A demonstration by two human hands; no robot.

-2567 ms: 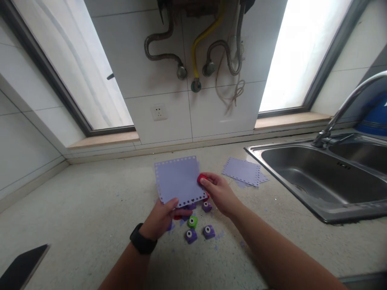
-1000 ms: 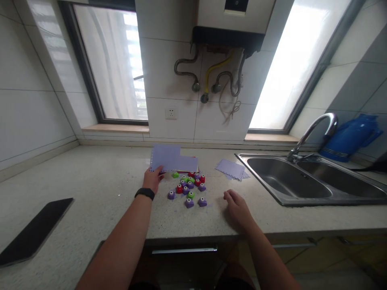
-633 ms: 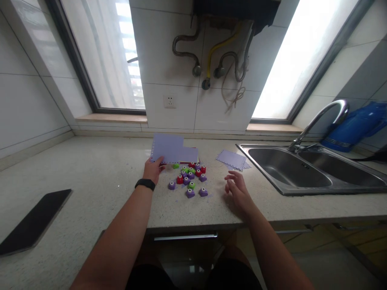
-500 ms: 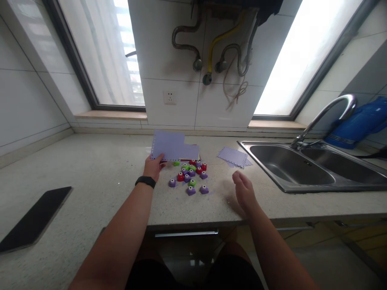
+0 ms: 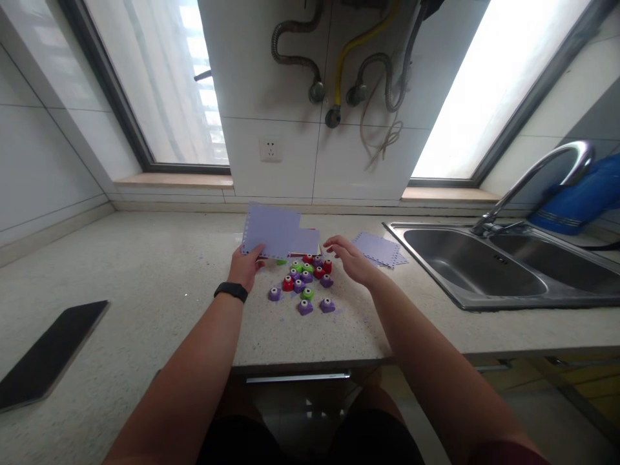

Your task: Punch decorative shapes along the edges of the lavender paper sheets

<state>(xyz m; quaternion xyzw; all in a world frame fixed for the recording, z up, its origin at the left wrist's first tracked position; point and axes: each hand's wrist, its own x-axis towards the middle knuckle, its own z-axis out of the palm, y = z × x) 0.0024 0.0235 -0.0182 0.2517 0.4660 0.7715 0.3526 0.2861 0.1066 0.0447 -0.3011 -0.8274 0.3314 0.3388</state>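
Pinched at its lower left corner, a purple sheet of paper (image 5: pixel 272 229) with punched notches down its left edge is in my left hand (image 5: pixel 247 265). Behind it on the counter lies another purple sheet (image 5: pixel 307 241) on a red-edged stack. My right hand (image 5: pixel 351 258) hovers at that stack's right side, fingers apart and holding nothing. Just below both hands sits a cluster of small craft punches: purple ones (image 5: pixel 305 307), red ones (image 5: pixel 287 283) and green ones (image 5: pixel 307 294). Purple sheets with notched edges (image 5: pixel 376 247) lie to the right of my right hand.
A double steel sink (image 5: pixel 465 261) with a curved faucet (image 5: pixel 533 177) is set into the counter at right, a blue object (image 5: pixel 576 194) behind it. A flat black slab (image 5: pixel 51 352) lies at far left. Purple paper scraps dot the counter (image 5: pixel 271 336).
My right hand has moved left and away from me, from bare counter to beside the paper stack, and its fingers have opened. My left hand still holds the purple sheet. The view has shifted slightly.
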